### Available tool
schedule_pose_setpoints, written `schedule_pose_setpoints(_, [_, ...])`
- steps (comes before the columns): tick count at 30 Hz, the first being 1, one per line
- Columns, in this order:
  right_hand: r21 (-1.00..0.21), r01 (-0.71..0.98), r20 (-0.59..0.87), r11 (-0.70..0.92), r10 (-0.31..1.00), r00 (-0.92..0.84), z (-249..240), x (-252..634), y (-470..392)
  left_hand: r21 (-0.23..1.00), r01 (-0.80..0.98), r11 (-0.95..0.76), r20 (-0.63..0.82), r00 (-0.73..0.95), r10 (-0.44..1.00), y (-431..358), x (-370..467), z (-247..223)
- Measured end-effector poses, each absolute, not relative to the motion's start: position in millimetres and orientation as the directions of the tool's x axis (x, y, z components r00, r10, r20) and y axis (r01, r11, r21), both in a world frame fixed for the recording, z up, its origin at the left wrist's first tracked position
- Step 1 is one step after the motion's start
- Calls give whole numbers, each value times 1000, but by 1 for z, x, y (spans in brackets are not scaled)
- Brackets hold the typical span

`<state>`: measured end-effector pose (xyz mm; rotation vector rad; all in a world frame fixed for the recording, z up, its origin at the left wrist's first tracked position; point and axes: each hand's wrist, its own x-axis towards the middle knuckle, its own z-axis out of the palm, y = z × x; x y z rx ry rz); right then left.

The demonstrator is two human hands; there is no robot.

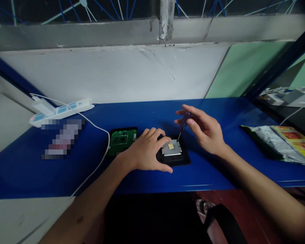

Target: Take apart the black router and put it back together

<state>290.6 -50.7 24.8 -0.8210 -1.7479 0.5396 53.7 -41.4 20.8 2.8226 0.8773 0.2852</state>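
Observation:
A screwdriver (184,121) with a translucent purple handle is in my right hand (205,130), between the thumb and fingers. Its thin shaft slants down to the upper right corner of a silver metal plate (174,150). That plate, with a small yellowish pad (170,146) on it, lies in a black plastic casing (185,158). My left hand (147,150) grips the casing's left side, thumb at the front edge and fingers curled over the back, hiding that side. Left of it lies a green circuit board (120,139) in a dark housing, partly covered by my left hand.
A white power strip (78,106) with a plugged-in adapter (43,106) stands at the back left of the blue table (213,176). Its white cable (98,166) runs past the circuit board. A blurred-out item (63,139) lies at left; a shiny packet (282,142) lies at right.

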Motion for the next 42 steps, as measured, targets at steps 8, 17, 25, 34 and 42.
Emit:
schedule_pose_setpoints(8, [-687, 271, 653, 675, 736, -178, 22, 285, -53, 173, 551, -816, 127, 809, 574, -41, 51, 20])
schedule_pose_setpoints(17, [-627, 368, 724, 687, 688, -51, 17, 286, -47, 193, 547, -815, 123, 810, 573, -41, 52, 20])
schedule_pose_setpoints(25, [-641, 389, 696, 661, 715, -69, 18, 284, -47, 201, 541, -817, 118, 814, 569, -42, 51, 20])
schedule_pose_setpoints(34, [-598, 441, 728, 669, 684, -51, 15, 286, -44, 209, 537, -817, 123, 815, 567, -42, 52, 20])
schedule_pose_setpoints(42, [-616, 403, 701, 677, 704, -111, 18, 285, -49, 234, 537, -810, 125, 810, 573, -41, 51, 19])
